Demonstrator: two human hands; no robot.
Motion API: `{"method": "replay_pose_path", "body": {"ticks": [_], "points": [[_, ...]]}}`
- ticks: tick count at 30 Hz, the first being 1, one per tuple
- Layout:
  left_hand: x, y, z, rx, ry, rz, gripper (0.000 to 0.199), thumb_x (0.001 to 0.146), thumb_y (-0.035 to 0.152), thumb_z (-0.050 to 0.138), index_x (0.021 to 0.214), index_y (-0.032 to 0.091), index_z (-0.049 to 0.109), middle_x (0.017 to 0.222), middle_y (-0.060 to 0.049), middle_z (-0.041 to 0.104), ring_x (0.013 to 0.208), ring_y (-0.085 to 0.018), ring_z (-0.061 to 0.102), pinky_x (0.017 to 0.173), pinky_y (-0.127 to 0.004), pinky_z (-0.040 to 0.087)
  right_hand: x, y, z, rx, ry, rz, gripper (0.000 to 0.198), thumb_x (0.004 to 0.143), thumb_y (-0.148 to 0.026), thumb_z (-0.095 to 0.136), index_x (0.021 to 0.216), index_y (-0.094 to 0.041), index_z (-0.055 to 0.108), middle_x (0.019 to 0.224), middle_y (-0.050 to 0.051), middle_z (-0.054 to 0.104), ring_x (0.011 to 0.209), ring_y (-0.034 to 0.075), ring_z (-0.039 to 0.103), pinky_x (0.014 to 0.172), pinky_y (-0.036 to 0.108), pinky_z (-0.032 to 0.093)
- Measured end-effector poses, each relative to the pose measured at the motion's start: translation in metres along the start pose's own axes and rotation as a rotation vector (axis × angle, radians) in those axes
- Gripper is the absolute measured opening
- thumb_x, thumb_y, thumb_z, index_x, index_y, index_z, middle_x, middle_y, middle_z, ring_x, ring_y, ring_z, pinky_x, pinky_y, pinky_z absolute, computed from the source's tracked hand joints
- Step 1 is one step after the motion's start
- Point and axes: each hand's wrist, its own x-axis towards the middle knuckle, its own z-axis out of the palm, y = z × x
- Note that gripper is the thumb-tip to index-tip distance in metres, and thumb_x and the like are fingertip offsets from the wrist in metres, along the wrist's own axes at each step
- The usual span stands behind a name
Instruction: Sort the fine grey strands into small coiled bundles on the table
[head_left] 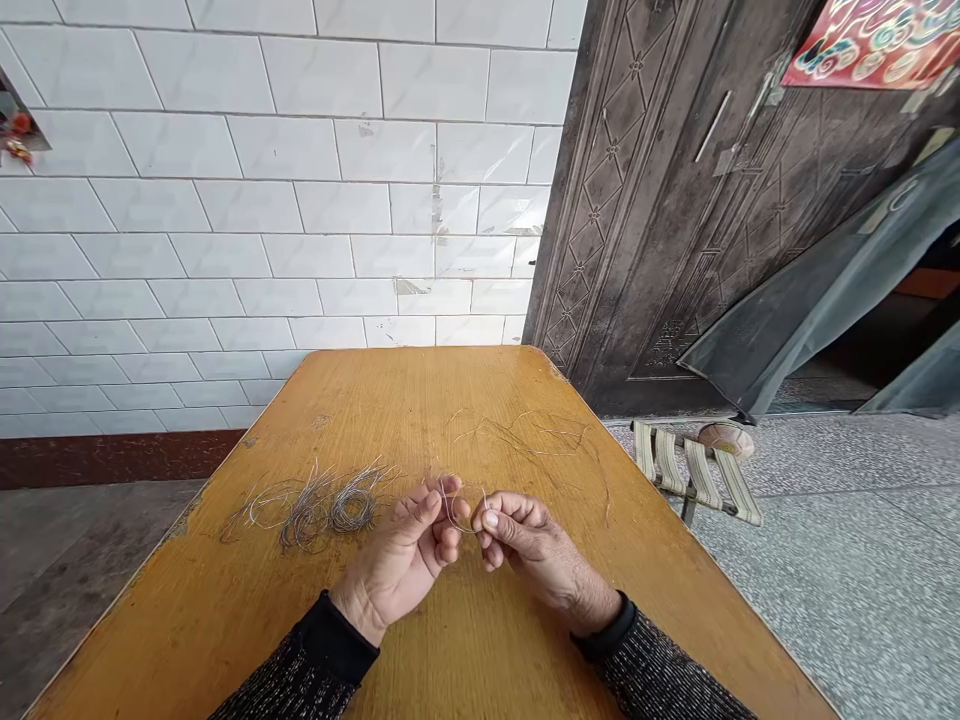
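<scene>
A thin wire is bent into a small loop between my two hands, above the table. My right hand pinches one part of it between thumb and forefinger, with a short end sticking up. My left hand, palm turned up and fingers curled, has the other side of the loop at its thumb and fingertips. Left of my left hand lies a coiled bundle of grey wire, touching a looser tangle of wire. Farther right on the table, thin brownish strands lie loosely spread.
The wooden table reaches a white tiled wall. To the right are a dark carved door and a grey curtain. A folding stool with striped straps stands beside the table's right edge.
</scene>
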Motion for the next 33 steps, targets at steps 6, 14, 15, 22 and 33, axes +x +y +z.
{"method": "replay_pose_path", "body": {"ticks": [6, 14, 15, 22, 33], "points": [[0.003, -0.009, -0.001, 0.001, 0.075, 0.03, 0.016, 0.062, 0.016, 0.077, 0.073, 0.012, 0.066, 0.068, 0.0, 0.063, 0.057, -0.005, 0.056, 0.055, -0.015, 0.046, 0.002, 0.002, -0.001, -0.004, 0.036, -0.003, 0.027, 0.073, -0.038, 0.066, 0.065, -0.013, 0.061, 0.058, -0.003, 0.058, 0.043, 0.004, 0.049, 0.046, 0.017, 0.041], [0.003, -0.004, -0.003, 0.111, 0.119, 0.019, 0.017, 0.061, 0.02, 0.077, 0.07, 0.013, 0.065, 0.064, 0.002, 0.058, 0.052, -0.005, 0.051, 0.049, -0.015, 0.041, 0.003, -0.006, -0.005, -0.303, 0.191, -0.097, 0.03, 0.08, -0.042, 0.056, 0.071, -0.014, 0.06, 0.059, -0.002, 0.055, 0.044, 0.005, 0.046, 0.045, 0.018, 0.038], [0.002, -0.003, -0.003, 0.15, 0.116, 0.012, 0.016, 0.062, 0.021, 0.076, 0.07, 0.013, 0.064, 0.064, 0.002, 0.058, 0.052, -0.005, 0.051, 0.048, -0.016, 0.04, 0.003, -0.008, -0.006, -0.382, 0.261, -0.161, 0.028, 0.081, -0.041, 0.055, 0.074, -0.015, 0.061, 0.059, -0.002, 0.054, 0.044, 0.005, 0.045, 0.045, 0.019, 0.038], [-0.002, -0.006, -0.005, 0.418, 0.055, -0.052, 0.014, 0.069, 0.025, 0.07, 0.07, 0.013, 0.063, 0.06, 0.001, 0.056, 0.05, -0.006, 0.049, 0.047, -0.018, 0.037, -0.004, -0.024, -0.011, -1.292, 0.349, -0.81, 0.02, 0.086, -0.015, 0.047, 0.098, -0.02, 0.062, 0.098, 0.008, 0.061, 0.09, 0.017, 0.057, 0.076, 0.032, 0.049], [-0.001, -0.006, -0.005, 0.447, 0.099, -0.056, 0.017, 0.065, 0.026, 0.073, 0.068, 0.014, 0.062, 0.059, 0.002, 0.056, 0.051, -0.008, 0.051, 0.049, -0.02, 0.038, -0.004, -0.029, -0.012, -1.774, 0.132, -0.824, 0.023, 0.085, -0.031, 0.052, 0.101, -0.017, 0.06, 0.107, 0.009, 0.063, 0.107, 0.022, 0.052, 0.093, 0.043, 0.039]]}}
